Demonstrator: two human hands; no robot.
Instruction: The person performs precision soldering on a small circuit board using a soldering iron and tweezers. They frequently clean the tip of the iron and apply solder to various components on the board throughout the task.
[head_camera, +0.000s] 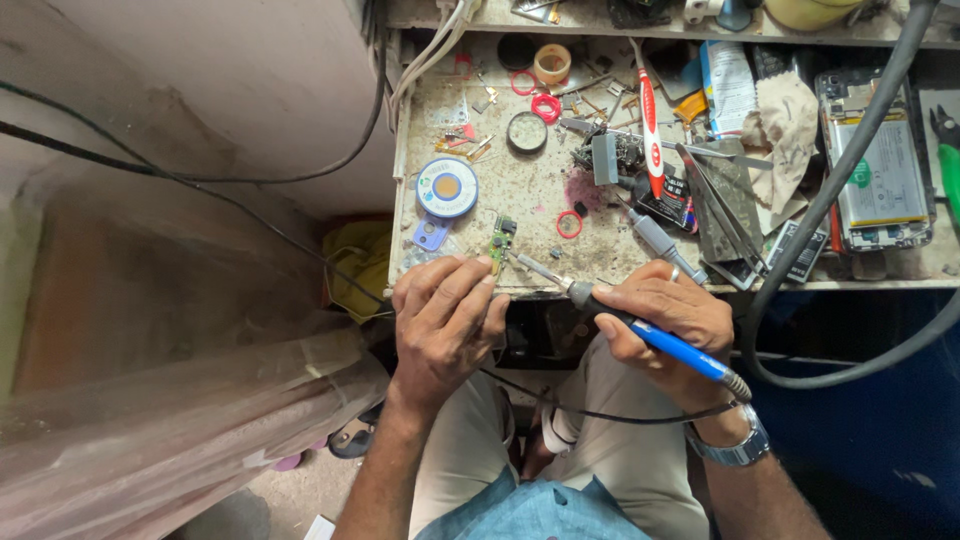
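Just below the middle of the frame, the left hand (443, 325) pinches a small green circuit board (499, 243) at the front edge of the cluttered, stained surface (520, 190). The right hand (665, 325) has its grip closed around a blue-handled soldering iron (640, 330), whose metal tip touches or nearly touches the board. A round blue-and-white spool (447, 187) lies just above the left hand. At upper right, an opened phone (880, 165) lies beside a pale crumpled cloth (785, 125).
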